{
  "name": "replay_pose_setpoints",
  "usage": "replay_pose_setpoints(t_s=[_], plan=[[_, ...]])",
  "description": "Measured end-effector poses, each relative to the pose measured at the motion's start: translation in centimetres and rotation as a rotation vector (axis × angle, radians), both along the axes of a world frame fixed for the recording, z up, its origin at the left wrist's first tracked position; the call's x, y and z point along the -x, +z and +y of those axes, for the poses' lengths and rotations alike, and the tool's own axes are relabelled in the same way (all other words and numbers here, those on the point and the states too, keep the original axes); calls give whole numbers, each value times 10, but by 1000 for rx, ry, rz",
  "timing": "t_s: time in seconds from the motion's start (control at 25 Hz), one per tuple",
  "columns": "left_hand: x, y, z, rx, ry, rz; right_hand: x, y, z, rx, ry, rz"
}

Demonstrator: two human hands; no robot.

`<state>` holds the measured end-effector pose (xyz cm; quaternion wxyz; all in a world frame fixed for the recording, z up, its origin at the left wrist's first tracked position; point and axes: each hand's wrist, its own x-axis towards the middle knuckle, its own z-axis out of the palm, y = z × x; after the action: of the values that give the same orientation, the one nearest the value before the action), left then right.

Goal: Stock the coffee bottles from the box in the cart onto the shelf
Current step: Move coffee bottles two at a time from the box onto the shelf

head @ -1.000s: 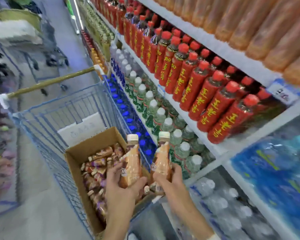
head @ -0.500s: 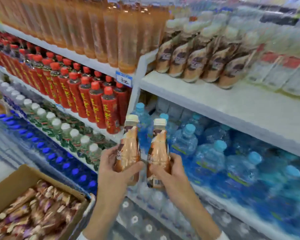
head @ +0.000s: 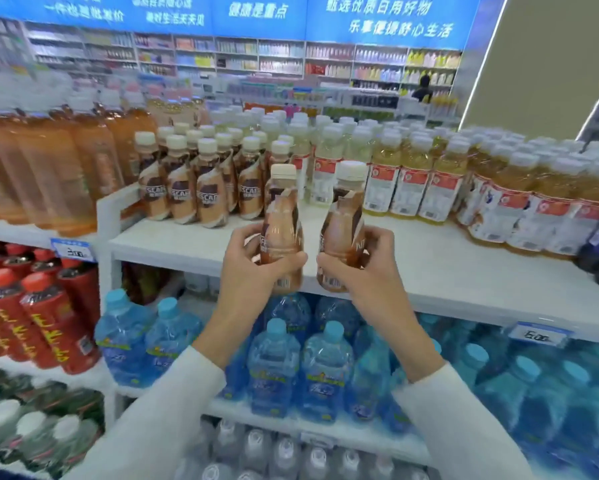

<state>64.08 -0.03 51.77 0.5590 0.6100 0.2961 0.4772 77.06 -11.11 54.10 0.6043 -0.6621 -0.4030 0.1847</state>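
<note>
Two coffee bottles (head: 280, 216) gripped: left hand (head: 253, 268), right hand (head: 363, 268) | coffee row (head: 208, 199) behind-left | yellow drinks (head: 408, 188) right

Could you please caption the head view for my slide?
Left hand grips one coffee bottle, right hand another, before the shelf.

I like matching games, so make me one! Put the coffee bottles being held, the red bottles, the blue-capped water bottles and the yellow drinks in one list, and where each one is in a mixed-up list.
Things:
1. held coffee bottles
2. red bottles
3. blue-capped water bottles
4. yellow drinks

Places:
A. standing on the right part of the white shelf
B. far left, on a lower shelf
C. one in the left hand, one in the right hand
D. just below the white shelf, under the hands

Pairs: 1-C, 2-B, 3-D, 4-A
</note>
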Motion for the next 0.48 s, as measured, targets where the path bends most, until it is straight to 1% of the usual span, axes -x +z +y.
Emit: replay_pose_setpoints(t_s=[0.16, 0.28, 0.48], plan=[[-34, 8, 37, -108, -27, 91, -29, 5, 26, 33, -31, -59], [-44, 6, 46, -146, -53, 137, -37, -3, 35, 60, -38, -48], [-47, -7, 53, -189, -29, 179, -45, -16, 41, 84, -51, -32]])
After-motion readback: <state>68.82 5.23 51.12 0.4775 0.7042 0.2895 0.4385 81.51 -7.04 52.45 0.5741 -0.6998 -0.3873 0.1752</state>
